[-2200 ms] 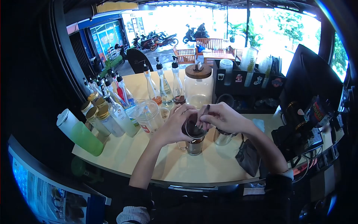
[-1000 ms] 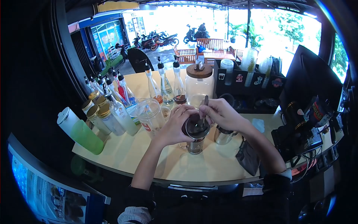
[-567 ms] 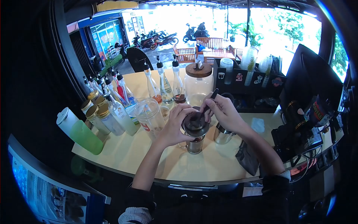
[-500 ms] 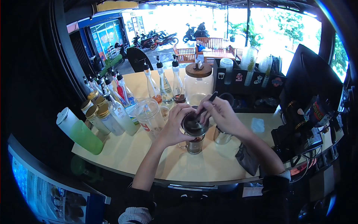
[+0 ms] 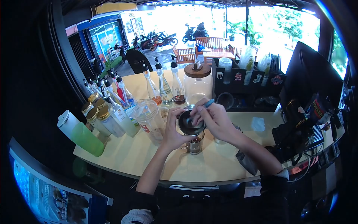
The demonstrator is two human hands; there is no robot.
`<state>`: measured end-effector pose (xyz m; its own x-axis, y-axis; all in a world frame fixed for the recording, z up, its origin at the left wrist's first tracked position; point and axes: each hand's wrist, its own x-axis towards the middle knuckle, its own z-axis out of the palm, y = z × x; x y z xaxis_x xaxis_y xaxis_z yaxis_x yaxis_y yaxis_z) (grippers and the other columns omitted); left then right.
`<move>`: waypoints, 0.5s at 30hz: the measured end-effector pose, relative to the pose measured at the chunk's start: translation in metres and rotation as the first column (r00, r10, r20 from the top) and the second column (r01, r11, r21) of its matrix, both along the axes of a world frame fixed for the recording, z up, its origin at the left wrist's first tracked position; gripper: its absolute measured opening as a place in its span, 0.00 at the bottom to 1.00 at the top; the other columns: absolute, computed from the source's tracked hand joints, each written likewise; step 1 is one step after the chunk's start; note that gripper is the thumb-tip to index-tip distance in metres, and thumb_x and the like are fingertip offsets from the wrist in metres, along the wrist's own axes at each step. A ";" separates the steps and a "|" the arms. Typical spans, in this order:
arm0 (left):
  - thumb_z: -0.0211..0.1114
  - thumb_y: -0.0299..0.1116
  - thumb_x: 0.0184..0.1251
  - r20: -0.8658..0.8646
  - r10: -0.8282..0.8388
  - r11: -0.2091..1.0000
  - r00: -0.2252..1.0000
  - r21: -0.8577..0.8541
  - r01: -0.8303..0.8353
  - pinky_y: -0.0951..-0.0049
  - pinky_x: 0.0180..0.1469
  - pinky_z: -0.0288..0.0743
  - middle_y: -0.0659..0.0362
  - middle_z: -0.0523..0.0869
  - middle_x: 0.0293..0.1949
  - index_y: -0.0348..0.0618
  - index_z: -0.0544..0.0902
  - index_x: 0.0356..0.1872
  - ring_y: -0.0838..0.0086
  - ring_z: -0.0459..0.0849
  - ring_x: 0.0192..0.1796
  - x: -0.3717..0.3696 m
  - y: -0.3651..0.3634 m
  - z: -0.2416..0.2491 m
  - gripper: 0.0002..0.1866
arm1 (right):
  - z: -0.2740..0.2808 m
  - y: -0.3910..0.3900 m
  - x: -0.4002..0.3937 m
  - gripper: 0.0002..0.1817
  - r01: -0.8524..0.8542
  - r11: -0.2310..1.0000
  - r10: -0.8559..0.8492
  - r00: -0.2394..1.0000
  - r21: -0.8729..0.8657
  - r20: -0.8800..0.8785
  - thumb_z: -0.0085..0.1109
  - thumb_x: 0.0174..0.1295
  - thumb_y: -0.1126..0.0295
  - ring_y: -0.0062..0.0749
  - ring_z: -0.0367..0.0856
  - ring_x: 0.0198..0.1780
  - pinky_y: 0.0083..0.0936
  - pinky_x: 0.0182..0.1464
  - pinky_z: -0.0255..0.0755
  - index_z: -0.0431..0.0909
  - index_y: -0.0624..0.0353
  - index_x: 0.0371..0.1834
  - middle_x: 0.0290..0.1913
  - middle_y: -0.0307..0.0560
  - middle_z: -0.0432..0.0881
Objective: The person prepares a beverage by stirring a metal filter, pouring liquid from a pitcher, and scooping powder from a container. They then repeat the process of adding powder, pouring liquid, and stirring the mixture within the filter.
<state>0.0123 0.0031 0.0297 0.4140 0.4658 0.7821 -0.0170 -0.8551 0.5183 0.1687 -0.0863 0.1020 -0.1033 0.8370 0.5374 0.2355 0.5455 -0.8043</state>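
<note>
Your L hand (image 5: 175,130) is half open, thumb and fingers curved round the cup (image 5: 189,128), approx. mid-frame, mouth tipped your way. Your R hand (image 5: 214,117) is nearly closed, pinching the stick (image 5: 209,103), fingertips over the cup's mouth. Vs. a sec ago, the stick leans lower, its top end toward frame R, and the cup sits a touch further L. So the work inside the cup looks ongoing, prob. at a new angle; contact at the stick's low end can't be seen. Glass (image 5: 195,147) stands upright just below, lower ctr.
</note>
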 end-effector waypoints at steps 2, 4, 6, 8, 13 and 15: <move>0.82 0.31 0.26 -0.006 -0.004 1.000 1.000 -0.003 0.004 0.65 0.58 0.70 0.55 0.71 0.50 0.45 0.69 0.54 0.61 0.74 0.55 -0.001 0.001 -0.001 0.44 | 0.000 -0.004 0.000 0.10 0.022 1.000 -0.023 0.996 0.011 0.082 0.39 0.73 0.72 0.17 0.81 0.32 0.16 0.36 0.75 0.70 0.66 0.39 0.31 0.42 0.79; 0.82 0.31 0.26 -0.009 -0.006 1.000 1.000 -0.006 0.006 0.65 0.58 0.70 0.55 0.71 0.50 0.45 0.69 0.54 0.61 0.74 0.55 -0.002 0.000 0.000 0.44 | -0.001 -0.004 0.000 0.10 0.041 0.999 -0.045 0.985 0.023 0.166 0.38 0.73 0.72 0.18 0.81 0.32 0.16 0.35 0.76 0.70 0.66 0.39 0.30 0.42 0.79; 0.82 0.31 0.27 -0.046 -0.004 1.000 0.999 0.019 0.005 0.64 0.58 0.70 0.55 0.71 0.50 0.45 0.69 0.55 0.61 0.74 0.55 -0.003 -0.003 0.004 0.45 | -0.005 -0.001 0.002 0.09 0.019 0.998 -0.021 0.999 0.066 0.027 0.39 0.73 0.72 0.18 0.81 0.31 0.17 0.32 0.76 0.68 0.65 0.39 0.31 0.42 0.79; 0.82 0.31 0.27 -0.062 -0.020 0.999 0.998 0.028 0.022 0.64 0.59 0.69 0.55 0.71 0.51 0.45 0.69 0.55 0.61 0.73 0.56 -0.003 -0.001 0.005 0.45 | -0.004 -0.002 0.005 0.09 -0.007 1.000 0.006 0.998 0.011 0.058 0.39 0.73 0.72 0.19 0.81 0.31 0.18 0.32 0.77 0.68 0.65 0.39 0.32 0.43 0.79; 0.81 0.34 0.27 -0.162 -0.047 0.997 0.986 0.045 0.055 0.60 0.62 0.65 0.55 0.70 0.51 0.46 0.69 0.56 0.58 0.72 0.57 -0.009 0.004 0.012 0.45 | 0.003 0.002 0.022 0.09 -0.027 0.982 0.041 0.997 -0.186 0.070 0.41 0.73 0.70 0.20 0.81 0.32 0.19 0.34 0.78 0.67 0.66 0.42 0.33 0.45 0.79; 0.81 0.37 0.27 -0.276 -0.001 0.997 0.961 0.073 0.022 0.57 0.64 0.61 0.56 0.71 0.51 0.47 0.71 0.55 0.57 0.70 0.58 -0.010 0.005 0.015 0.44 | 0.005 0.006 0.027 0.09 -0.099 0.990 0.095 0.995 -0.099 -0.039 0.43 0.73 0.70 0.20 0.81 0.31 0.19 0.35 0.77 0.68 0.66 0.42 0.32 0.45 0.80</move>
